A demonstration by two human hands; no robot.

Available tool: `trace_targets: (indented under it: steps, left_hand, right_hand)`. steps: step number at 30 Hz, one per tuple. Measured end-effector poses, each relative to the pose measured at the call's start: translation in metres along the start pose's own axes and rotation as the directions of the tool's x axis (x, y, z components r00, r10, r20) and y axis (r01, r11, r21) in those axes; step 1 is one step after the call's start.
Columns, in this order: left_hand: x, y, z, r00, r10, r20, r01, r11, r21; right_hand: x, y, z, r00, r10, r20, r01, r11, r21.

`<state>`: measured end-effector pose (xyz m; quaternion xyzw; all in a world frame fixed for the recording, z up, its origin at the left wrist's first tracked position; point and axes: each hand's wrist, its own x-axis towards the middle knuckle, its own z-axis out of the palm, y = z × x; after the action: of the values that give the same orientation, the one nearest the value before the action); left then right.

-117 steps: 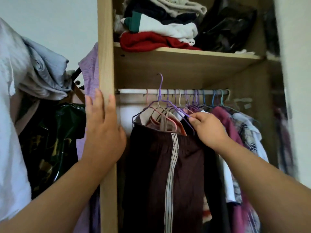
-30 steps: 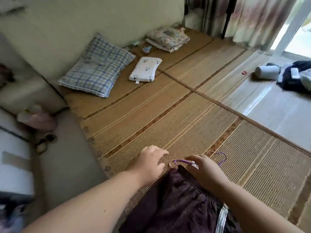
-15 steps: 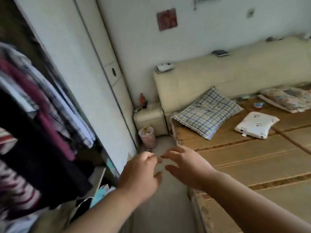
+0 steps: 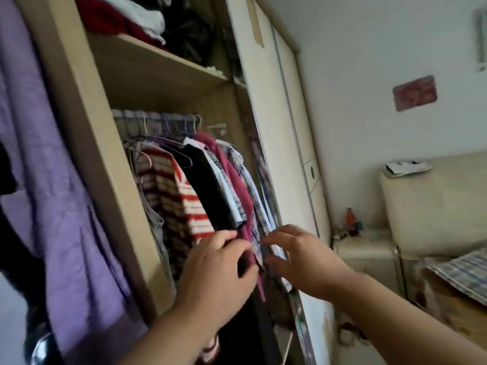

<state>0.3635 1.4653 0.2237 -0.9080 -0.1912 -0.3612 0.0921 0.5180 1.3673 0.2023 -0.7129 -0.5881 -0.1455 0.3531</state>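
Clothes hang on a rail (image 4: 158,119) inside an open wardrobe: a red and white striped top (image 4: 184,204), a black garment (image 4: 208,185), a magenta garment (image 4: 232,180) and plaid shirts (image 4: 250,185). My left hand (image 4: 218,267) curls its fingers and thumb round the lower edge of the black garment, next to the magenta one. My right hand (image 4: 297,256) is just to the right with fingers spread, its fingertips at the hems of the plaid shirts, holding nothing. The picture is motion-blurred.
A wooden shelf (image 4: 158,64) above the rail carries folded clothes. A purple garment (image 4: 52,180) hangs outside on the left. The pale sliding door (image 4: 276,127) stands on the right, then a small bedside cabinet (image 4: 363,251), a padded headboard (image 4: 434,201) and a checked pillow (image 4: 461,272).
I have turned from the bed back to the wardrobe. Both hands, empty in mid-air half a second ago, have reached the hanging clothes. The dark trousers on the purple hanger are out of sight.
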Motion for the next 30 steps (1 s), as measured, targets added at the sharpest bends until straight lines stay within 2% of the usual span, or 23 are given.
trace_targets:
  steps: [5, 8, 11, 16, 19, 21, 25, 30]
  left_hand:
    - [0.030, -0.031, -0.047, 0.963, -0.018, -0.270, 0.071, 0.979, 0.189]
    - [0.059, -0.046, -0.069, 0.885, -0.007, -0.465, 0.154, 0.948, 0.279]
    - [0.084, -0.062, -0.091, 0.810, -0.055, -0.584, 0.304, 0.891, 0.338]
    - [0.116, -0.072, -0.112, 0.715, -0.186, -0.674, 0.521, 0.785, 0.336]
    - [0.129, -0.078, -0.116, 0.615, -0.267, -0.742, 0.602, 0.767, 0.223]
    - [0.132, -0.080, -0.116, 0.573, -0.303, -0.762, 0.625, 0.763, 0.167]
    - [0.131, -0.082, -0.113, 0.575, -0.257, -0.777, 0.658, 0.710, 0.252]
    - [0.130, -0.086, -0.112, 0.557, -0.235, -0.797, 0.680, 0.680, 0.275]
  right_hand:
    - [0.070, -0.019, 0.004, 0.988, -0.143, -0.053, 0.148, 0.983, 0.106]
    - [0.128, -0.026, 0.006, 0.971, -0.232, -0.064, 0.240, 0.953, 0.186]
    - [0.178, -0.037, 0.010, 0.943, -0.328, -0.061, 0.332, 0.906, 0.262]
    - [0.247, -0.056, 0.021, 0.904, -0.426, -0.049, 0.410, 0.824, 0.392]
    - [0.289, -0.073, 0.034, 0.893, -0.447, -0.051, 0.408, 0.755, 0.513]
    - [0.312, -0.088, 0.045, 0.898, -0.438, -0.035, 0.386, 0.747, 0.542]
    - [0.347, -0.116, 0.062, 0.906, -0.423, 0.014, 0.350, 0.769, 0.535]
    - [0.382, -0.136, 0.068, 0.934, -0.335, 0.123, 0.213, 0.801, 0.560]
